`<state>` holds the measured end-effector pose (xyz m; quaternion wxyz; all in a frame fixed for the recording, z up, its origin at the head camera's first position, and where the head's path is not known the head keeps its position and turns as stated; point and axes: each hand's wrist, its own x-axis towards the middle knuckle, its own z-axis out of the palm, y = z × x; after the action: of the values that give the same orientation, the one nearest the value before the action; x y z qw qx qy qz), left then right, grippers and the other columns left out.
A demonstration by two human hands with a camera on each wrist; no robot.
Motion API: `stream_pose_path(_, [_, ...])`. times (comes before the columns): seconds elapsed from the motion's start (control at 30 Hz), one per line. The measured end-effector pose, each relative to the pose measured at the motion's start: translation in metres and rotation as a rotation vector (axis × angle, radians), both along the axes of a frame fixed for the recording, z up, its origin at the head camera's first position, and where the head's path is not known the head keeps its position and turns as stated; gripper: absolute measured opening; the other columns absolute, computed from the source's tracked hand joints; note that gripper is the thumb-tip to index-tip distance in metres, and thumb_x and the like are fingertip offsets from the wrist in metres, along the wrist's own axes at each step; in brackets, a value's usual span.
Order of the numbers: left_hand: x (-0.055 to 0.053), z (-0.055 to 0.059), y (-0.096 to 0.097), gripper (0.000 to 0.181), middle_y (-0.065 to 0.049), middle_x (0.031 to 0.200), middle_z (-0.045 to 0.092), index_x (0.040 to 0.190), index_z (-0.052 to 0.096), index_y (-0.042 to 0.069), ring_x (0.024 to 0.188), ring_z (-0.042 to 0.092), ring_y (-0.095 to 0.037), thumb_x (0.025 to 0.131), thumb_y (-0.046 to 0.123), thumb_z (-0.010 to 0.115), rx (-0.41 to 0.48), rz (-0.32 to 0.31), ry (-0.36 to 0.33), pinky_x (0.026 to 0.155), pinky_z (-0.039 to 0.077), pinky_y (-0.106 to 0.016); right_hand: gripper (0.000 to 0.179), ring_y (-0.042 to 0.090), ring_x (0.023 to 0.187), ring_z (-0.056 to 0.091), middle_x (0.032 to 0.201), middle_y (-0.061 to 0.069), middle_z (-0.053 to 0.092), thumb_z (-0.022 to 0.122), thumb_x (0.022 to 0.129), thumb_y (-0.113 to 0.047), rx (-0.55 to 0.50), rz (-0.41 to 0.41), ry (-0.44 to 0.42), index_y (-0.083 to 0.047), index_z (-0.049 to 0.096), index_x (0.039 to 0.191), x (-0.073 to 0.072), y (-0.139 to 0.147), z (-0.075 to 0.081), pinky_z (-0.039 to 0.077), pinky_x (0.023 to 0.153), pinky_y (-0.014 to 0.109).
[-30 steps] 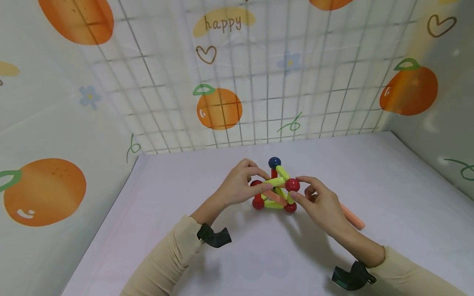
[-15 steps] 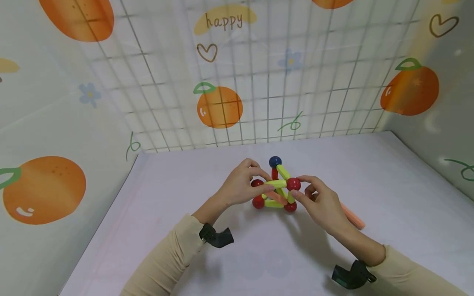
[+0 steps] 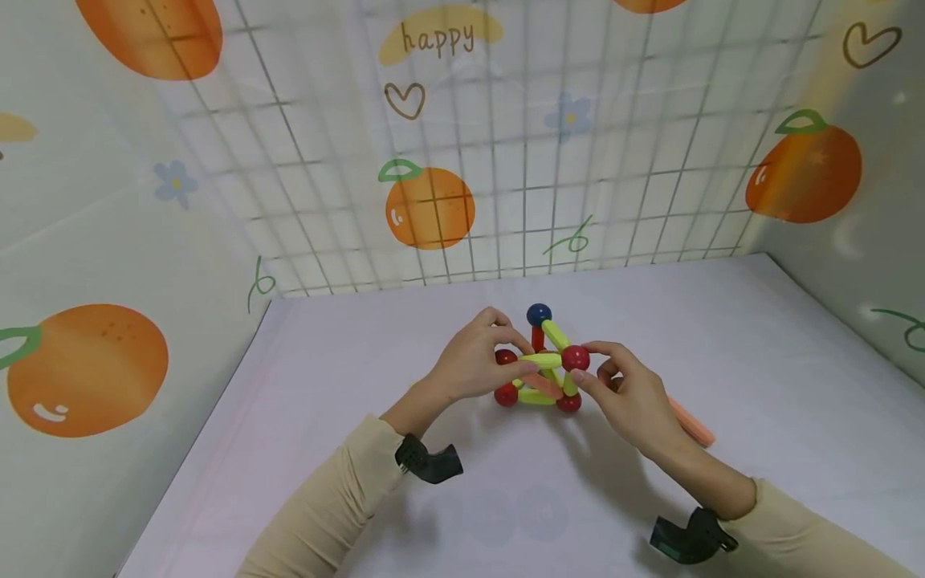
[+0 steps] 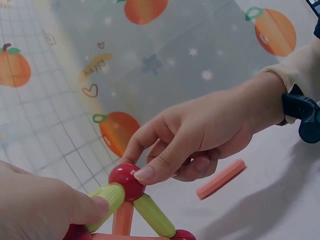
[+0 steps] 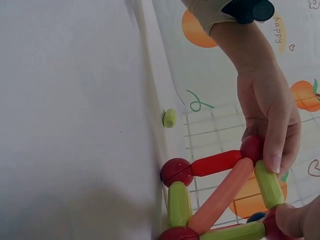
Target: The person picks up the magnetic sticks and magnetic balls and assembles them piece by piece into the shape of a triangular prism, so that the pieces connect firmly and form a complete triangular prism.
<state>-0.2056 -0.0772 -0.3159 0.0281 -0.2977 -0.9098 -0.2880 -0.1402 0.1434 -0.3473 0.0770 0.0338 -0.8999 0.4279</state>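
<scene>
A framework of magnetic rods and balls stands on the table before me. My left hand (image 3: 470, 359) pinches its upper yellow-green rod (image 3: 543, 361) between thumb and fingers. At that rod's right end is a red ball (image 3: 575, 358), which my right hand (image 3: 630, 399) holds between thumb and index finger. A blue ball (image 3: 539, 315) tops the back, joined to a red rod (image 3: 538, 339) and a sloping yellow-green rod (image 3: 556, 335). Across one side runs an orange rod (image 5: 220, 197). Lower down sit a red ball (image 3: 506, 394) and another red ball (image 3: 569, 401).
To the right, partly behind my right hand, a loose orange rod (image 3: 692, 422) lies on the white table (image 3: 506, 514). A loose yellow-green rod (image 5: 170, 118) lies beyond the framework in the right wrist view. Patterned curtains (image 3: 318, 144) enclose the back and sides.
Both hands keep their grip on the framework. In the head view, hands and framework have shifted very slightly right and up; a sliver of yellow-green now shows beside my left wrist.
</scene>
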Motion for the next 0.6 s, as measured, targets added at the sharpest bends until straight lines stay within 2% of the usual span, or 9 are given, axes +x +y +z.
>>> stream_pose_path(0.2, [0.0,0.0,0.0,0.021,-0.006,0.111,0.056,0.1,0.076,0.018,0.099,0.057,-0.022,0.085,0.034,0.076,-0.005,-0.003,-0.011,0.073,0.044,-0.024,0.05,0.017,0.067,0.051,0.089,0.009,0.055,0.067,0.093,-0.034,0.003,0.005,-0.004,-0.014,0.051,0.136,0.0,0.001,-0.001,0.039,0.05,0.025])
stream_pose_path(0.3, [0.0,-0.001,-0.006,0.029,-0.005,0.112,0.057,0.106,0.074,0.018,0.1,0.056,-0.021,0.084,0.037,0.077,-0.004,-0.001,-0.028,0.074,0.045,-0.024,0.051,0.017,0.067,0.051,0.089,0.009,0.054,0.068,0.093,-0.035,0.003,0.002,-0.01,-0.014,0.051,0.136,0.001,0.001,-0.001,0.039,0.05,0.025])
stream_pose_path(0.4, [-0.001,-0.004,-0.017,0.043,-0.006,0.114,0.059,0.118,0.069,0.019,0.101,0.054,-0.021,0.082,0.041,0.078,0.016,0.014,-0.086,0.076,0.047,-0.027,0.05,0.016,0.065,0.05,0.089,0.009,0.054,0.068,0.092,-0.037,0.0,-0.006,-0.015,-0.014,0.052,0.134,0.001,0.001,-0.001,0.039,0.049,0.025])
stream_pose_path(0.47, [-0.002,-0.008,-0.024,0.05,-0.007,0.115,0.06,0.123,0.066,0.02,0.103,0.054,-0.024,0.081,0.042,0.079,0.041,0.029,-0.151,0.079,0.047,-0.029,0.048,0.015,0.063,0.048,0.088,0.009,0.054,0.068,0.092,-0.039,-0.002,-0.016,-0.02,-0.012,0.054,0.13,0.001,0.003,-0.001,0.038,0.049,0.025])
stream_pose_path(0.6, [0.0,-0.019,-0.033,0.046,-0.01,0.116,0.06,0.12,0.067,0.016,0.106,0.055,-0.031,0.081,0.039,0.079,0.09,0.065,-0.248,0.082,0.046,-0.031,0.043,0.015,0.061,0.045,0.085,0.008,0.052,0.066,0.092,-0.045,-0.012,-0.034,-0.05,-0.01,0.059,0.116,-0.002,0.007,-0.003,0.038,0.049,0.024])
